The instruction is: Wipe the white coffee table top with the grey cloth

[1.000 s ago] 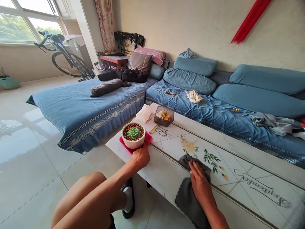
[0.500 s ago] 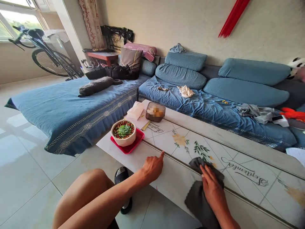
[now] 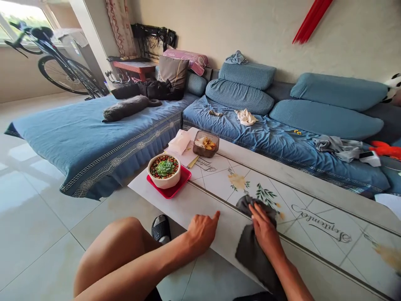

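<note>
My right hand (image 3: 265, 230) presses a dark grey cloth (image 3: 250, 246) onto the patterned table runner (image 3: 300, 200). Its fingers lie together over the cloth, part of which drapes across the near side of the table. Over the table's front edge is my left hand (image 3: 203, 233), its fingers curled in and one finger pointing out; nothing shows in it. Beyond that hand, a cream pot (image 3: 163, 180) with a green succulent (image 3: 166, 168) and coloured pebbles stands on a red tray (image 3: 171, 193).
A translucent brown container (image 3: 206, 144) with scraps inside stands at the table's far end, beside a white tissue pack (image 3: 179, 142). Blue-covered sofas (image 3: 125, 146) border the table, with a grey cat (image 3: 128, 108) lying on one. A bicycle (image 3: 62, 62) leans near the window.
My right hand has slid the cloth leftward along the runner. My left hand stays at the table edge, almost unmoved, and the camera view has shifted slightly.
</note>
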Demonstrator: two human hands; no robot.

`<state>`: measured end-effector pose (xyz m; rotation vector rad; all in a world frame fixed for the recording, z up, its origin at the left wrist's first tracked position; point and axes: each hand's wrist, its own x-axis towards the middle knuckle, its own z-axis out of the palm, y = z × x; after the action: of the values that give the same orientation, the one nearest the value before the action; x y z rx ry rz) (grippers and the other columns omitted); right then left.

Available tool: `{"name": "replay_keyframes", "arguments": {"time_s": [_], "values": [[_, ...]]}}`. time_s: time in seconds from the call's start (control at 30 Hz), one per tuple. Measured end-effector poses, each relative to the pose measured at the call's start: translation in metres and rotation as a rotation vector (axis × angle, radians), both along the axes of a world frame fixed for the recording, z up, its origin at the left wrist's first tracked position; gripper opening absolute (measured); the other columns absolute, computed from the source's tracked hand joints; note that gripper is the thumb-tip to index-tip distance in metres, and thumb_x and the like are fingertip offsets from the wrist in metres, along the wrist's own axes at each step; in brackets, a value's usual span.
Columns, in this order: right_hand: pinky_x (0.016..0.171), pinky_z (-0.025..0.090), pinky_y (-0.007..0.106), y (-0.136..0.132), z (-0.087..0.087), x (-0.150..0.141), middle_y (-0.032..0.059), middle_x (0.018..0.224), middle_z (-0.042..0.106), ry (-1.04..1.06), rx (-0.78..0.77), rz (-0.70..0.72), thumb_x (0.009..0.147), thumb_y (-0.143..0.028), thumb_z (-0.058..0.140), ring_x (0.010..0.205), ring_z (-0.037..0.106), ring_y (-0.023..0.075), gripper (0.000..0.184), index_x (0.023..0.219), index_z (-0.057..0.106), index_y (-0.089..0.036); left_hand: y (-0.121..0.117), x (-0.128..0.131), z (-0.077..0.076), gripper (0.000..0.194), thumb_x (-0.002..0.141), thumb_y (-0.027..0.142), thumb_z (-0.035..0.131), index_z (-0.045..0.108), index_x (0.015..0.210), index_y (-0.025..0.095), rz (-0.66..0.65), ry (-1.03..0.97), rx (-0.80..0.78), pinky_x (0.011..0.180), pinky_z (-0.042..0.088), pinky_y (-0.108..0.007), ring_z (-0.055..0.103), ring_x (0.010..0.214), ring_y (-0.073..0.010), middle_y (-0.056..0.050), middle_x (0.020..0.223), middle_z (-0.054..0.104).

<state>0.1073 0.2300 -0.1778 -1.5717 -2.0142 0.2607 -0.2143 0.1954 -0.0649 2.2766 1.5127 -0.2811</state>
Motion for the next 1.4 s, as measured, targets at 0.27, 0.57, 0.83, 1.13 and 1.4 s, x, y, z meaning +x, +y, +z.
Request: {"name": "replay_keyframes", "arguments": {"time_s": [0.27, 0.57, 0.83, 1.13, 1.4], "values": [[0.118, 0.06, 0.053, -0.056, 0.017, -0.078, -0.0024, 0.167, 0.052, -0.138, 0.031, 0.478, 0.106, -0.018, 0.048, 0.152, 0.053, 0.032, 0.068, 0.169, 0.039, -0.045, -0.052, -0.043, -0.026, 0.085, 0.089, -0.004, 0.052, 0.029, 0.17, 0.007, 0.309, 0.156, 0.052, 0.071, 0.06, -0.032, 0.08, 0.081, -0.026, -0.015, 0.085, 0.078], [0.13, 0.041, 0.059, 0.127, 0.039, -0.223, 0.0195, 0.161, 0.057, -0.11, -0.057, 0.341, 0.111, -0.015, 0.033, 0.157, 0.046, 0.0325, 0.05, 0.151, 0.063, -0.008, -0.054, -0.036, -0.03, 0.072, 0.096, 0.007, 0.057, 0.041, 0.167, 0.011, 0.305, 0.11, 0.081, 0.062, 0.056, -0.03, 0.077, 0.069, -0.0238, -0.012, 0.076, 0.075], [0.128, 0.049, 0.05, 0.028, 0.028, -0.214, 0.003, 0.166, 0.054, -0.164, 0.01, 0.669, 0.106, -0.009, 0.042, 0.158, 0.046, 0.025, 0.06, 0.162, 0.052, -0.028, -0.052, -0.075, -0.009, 0.059, 0.099, 0.006, 0.053, 0.056, 0.158, 0.007, 0.426, 0.086, -0.051, 0.071, 0.06, -0.033, 0.08, 0.084, -0.0282, -0.018, 0.091, 0.079], [0.128, 0.047, 0.056, 0.068, 0.029, -0.244, 0.0107, 0.162, 0.059, -0.157, 0.065, 0.515, 0.105, -0.007, 0.041, 0.157, 0.048, 0.029, 0.058, 0.157, 0.059, -0.023, -0.041, -0.107, 0.007, 0.063, 0.1, 0.002, 0.044, 0.049, 0.163, 0.007, 0.54, 0.1, -0.178, 0.081, 0.062, -0.038, 0.081, 0.095, -0.0318, -0.022, 0.107, 0.079], [0.129, 0.047, 0.053, 0.01, 0.036, -0.262, 0.0068, 0.161, 0.06, -0.161, 0.014, 0.814, 0.099, -0.002, 0.042, 0.157, 0.047, 0.0256, 0.068, 0.162, 0.053, -0.026, -0.035, -0.125, 0.015, 0.059, 0.099, -0.001, 0.037, 0.054, 0.155, 0.002, 0.582, 0.168, -0.167, 0.078, 0.059, -0.036, 0.081, 0.098, -0.0318, -0.024, 0.106, 0.079]]}}
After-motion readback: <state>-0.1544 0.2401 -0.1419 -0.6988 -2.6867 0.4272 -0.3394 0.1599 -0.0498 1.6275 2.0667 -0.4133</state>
